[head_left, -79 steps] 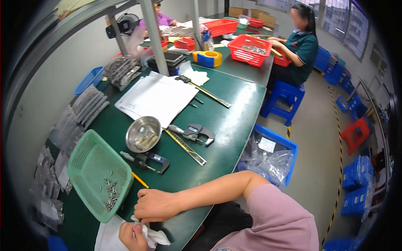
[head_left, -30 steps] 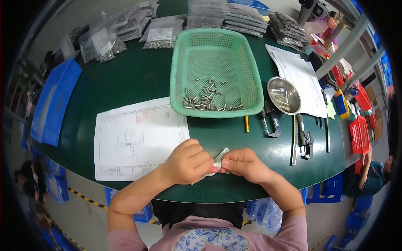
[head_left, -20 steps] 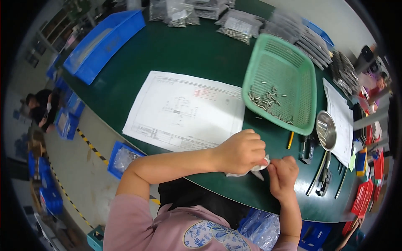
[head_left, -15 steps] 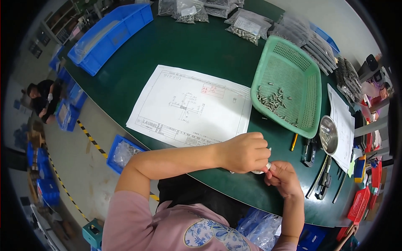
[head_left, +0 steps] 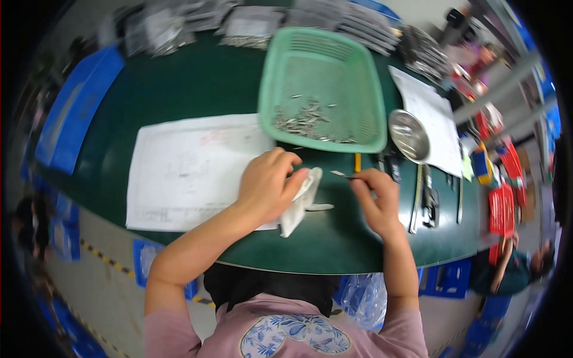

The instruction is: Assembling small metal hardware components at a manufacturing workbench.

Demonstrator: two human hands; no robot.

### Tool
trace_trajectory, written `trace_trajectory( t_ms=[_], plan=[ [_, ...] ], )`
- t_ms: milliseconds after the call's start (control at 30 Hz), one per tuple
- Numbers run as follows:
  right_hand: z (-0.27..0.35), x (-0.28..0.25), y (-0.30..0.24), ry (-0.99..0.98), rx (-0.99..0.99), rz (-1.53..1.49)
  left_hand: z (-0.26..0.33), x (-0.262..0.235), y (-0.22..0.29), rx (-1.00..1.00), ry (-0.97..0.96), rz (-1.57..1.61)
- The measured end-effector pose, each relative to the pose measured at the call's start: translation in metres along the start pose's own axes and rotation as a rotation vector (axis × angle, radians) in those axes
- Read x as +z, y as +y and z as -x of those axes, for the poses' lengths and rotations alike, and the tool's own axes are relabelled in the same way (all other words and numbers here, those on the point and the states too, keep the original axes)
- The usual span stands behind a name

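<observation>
My left hand (head_left: 268, 186) is closed on a bunched white cloth (head_left: 293, 217), which hangs down to the table beside the drawing. A finger-like white strip (head_left: 320, 207) sticks out to the right of the cloth. Between the thumb and fingers of my right hand (head_left: 377, 196) is a slim metal piece (head_left: 340, 174), silver at its tip and dark near the fingers; blur hides its exact kind. Just beyond both hands stands a green perforated basket (head_left: 380, 110) with many small metal pins (head_left: 307, 121) lying in its near part.
A printed drawing (head_left: 179, 179) lies at left. Right of the basket are a metal bowl (head_left: 409, 136), a yellow pencil (head_left: 358, 161), a caliper-like tool (head_left: 430, 203) and paper sheets (head_left: 427, 110). Bagged parts (head_left: 250, 27) line the back; a blue bin (head_left: 77, 110) stands far left. Another person (head_left: 516, 268) is at right.
My hands, together near the table edge before, are now apart and farther forward. The white cloth shows more fully under my left hand, and the metal piece shows in my right. The view has turned.
</observation>
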State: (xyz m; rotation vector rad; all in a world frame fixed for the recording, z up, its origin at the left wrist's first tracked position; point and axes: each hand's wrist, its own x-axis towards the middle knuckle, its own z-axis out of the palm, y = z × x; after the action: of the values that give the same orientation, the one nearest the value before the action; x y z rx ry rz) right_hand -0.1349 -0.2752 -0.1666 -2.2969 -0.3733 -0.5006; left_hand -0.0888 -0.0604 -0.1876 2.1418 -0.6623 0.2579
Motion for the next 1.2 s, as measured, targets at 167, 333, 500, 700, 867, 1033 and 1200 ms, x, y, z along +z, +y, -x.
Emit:
trace_trajectory(
  t_ms=[167, 333, 500, 700, 867, 1033, 1200],
  plan=[
    [0.003, 0.001, -0.004, -0.122, -0.071, -0.018, -0.008, 0.001, 0.023, 0.452, 0.051, -0.101],
    [0.017, 0.020, -0.002, -0.233, 0.064, -0.228, 0.003, 0.009, 0.019, 0.535, -0.001, -0.062],
    [0.021, 0.028, -0.016, -0.013, -0.109, -0.300, 0.007, 0.010, 0.018, 0.546, 0.110, -0.244],
    [0.019, 0.022, -0.016, 0.132, -0.411, 0.074, 0.011, 0.010, 0.018, 0.310, -0.050, -0.068],
    [0.022, 0.027, -0.009, -0.001, -0.142, -0.043, 0.008, 0.015, 0.017, 0.438, -0.014, -0.180],
    [0.020, 0.027, -0.010, -0.060, -0.053, -0.105, 0.009, 0.014, 0.017, 0.400, -0.016, -0.215],
    [0.015, 0.025, -0.018, -0.074, -0.091, -0.166, 0.008, 0.011, 0.016, 0.386, -0.043, -0.239]
  ],
)
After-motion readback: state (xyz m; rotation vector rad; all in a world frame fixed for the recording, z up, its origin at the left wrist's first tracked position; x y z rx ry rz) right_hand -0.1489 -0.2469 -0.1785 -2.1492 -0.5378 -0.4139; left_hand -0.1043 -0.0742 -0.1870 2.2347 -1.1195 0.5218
